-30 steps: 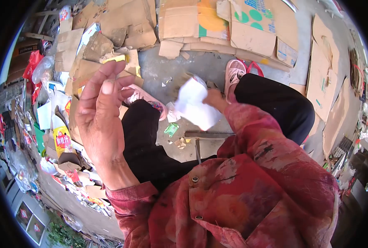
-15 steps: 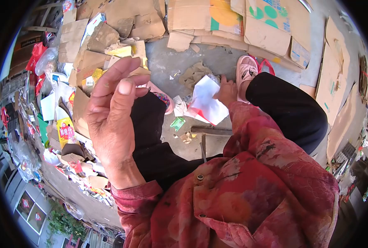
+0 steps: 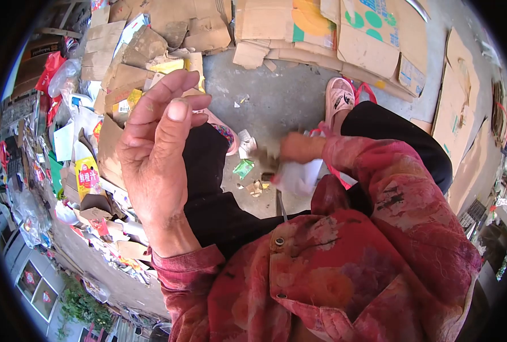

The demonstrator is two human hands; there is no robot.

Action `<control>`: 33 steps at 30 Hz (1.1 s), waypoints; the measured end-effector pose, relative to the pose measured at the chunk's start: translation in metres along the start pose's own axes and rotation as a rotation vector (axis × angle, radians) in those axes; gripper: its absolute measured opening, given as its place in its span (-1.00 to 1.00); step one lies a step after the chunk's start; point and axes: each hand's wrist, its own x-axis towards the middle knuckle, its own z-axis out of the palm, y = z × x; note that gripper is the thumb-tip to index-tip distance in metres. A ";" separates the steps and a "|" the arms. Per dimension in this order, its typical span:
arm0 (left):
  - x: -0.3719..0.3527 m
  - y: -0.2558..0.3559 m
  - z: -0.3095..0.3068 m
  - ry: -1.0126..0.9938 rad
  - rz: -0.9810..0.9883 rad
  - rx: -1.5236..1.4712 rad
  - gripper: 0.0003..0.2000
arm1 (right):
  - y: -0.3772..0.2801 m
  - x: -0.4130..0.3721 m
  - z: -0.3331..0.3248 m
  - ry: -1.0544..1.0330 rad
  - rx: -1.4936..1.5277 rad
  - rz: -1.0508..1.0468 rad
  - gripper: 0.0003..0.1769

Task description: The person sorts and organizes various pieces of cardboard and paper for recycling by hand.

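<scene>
My left hand is raised over my dark-trousered leg, palm turned inward. Its fingers are loosely curled and stand apart from the thumb, with nothing in them. Between my knees, my right hand is blurred by motion and grips a white sheet with red along its edges. The sheet hangs below the hand, near my right thigh. A brown crumpled piece, also smeared, shows at the fingertips. On the floor near it lie a green wrapper and a crumpled white scrap.
Flattened cardboard is stacked ahead of my feet, and more cardboard sheets lie at right. A heap of boxes, bags and paper, with a yellow juice carton, spreads along the left. My pink shoes rest on the concrete floor.
My right hand has pulled back toward my body with the white sheet. The brown crumpled piece has left its spot on the floor. My left hand has hardly moved.
</scene>
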 end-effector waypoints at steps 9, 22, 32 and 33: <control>-0.008 -0.004 -0.009 -0.019 0.033 -0.013 -0.65 | -0.010 0.096 0.043 0.171 -0.016 0.038 -0.88; -0.017 -0.008 -0.017 -0.031 0.005 -0.015 -0.59 | -0.016 0.107 0.058 0.158 -0.118 0.192 -0.86; -0.017 -0.010 -0.019 -0.080 0.038 0.000 -0.55 | -0.048 0.142 0.073 0.332 0.017 -0.013 -0.82; -0.017 -0.009 -0.020 -0.077 0.024 0.009 -0.54 | -0.050 0.148 0.074 0.280 0.026 0.059 -0.82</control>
